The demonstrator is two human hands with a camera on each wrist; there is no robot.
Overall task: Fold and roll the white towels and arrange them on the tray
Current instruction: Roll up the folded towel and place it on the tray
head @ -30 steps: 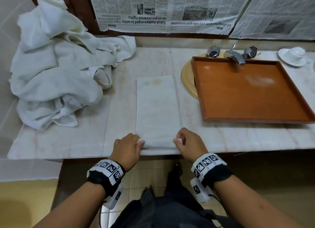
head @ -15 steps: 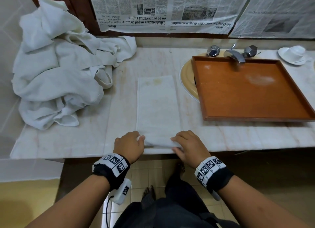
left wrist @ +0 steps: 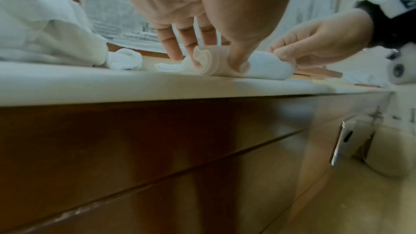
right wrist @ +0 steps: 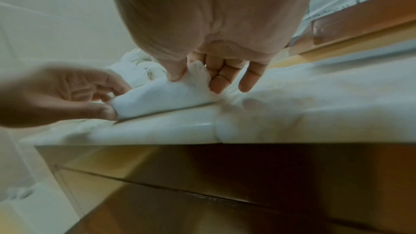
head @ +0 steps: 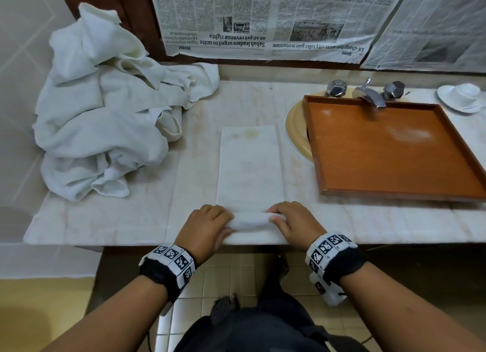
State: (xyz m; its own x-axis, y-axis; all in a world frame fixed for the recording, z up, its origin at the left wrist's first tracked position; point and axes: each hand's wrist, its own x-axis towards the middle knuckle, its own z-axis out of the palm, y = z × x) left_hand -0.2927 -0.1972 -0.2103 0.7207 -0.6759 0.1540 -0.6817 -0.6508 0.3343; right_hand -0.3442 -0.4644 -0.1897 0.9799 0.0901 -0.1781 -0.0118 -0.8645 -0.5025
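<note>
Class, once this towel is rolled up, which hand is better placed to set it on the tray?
Probably the right hand. The tray lies on its side of the folded towel; the left hand would cross over. Both now grip the roll's ends.

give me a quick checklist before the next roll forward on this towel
1. Left hand grips the roll's left end, thumb tucked behind: ok.
2. Right hand grips the right end: ok.
3. Roll of the folded towel even across its width: cannot tell, both ends sit under the fingers.
4. Flat strip ahead lies straight and smooth: ok.
5. Path ahead clear of the towel pile and the tray: ok, both sit off to the sides.
6. Tray has room for the finished roll: ok, nothing on it.
</note>
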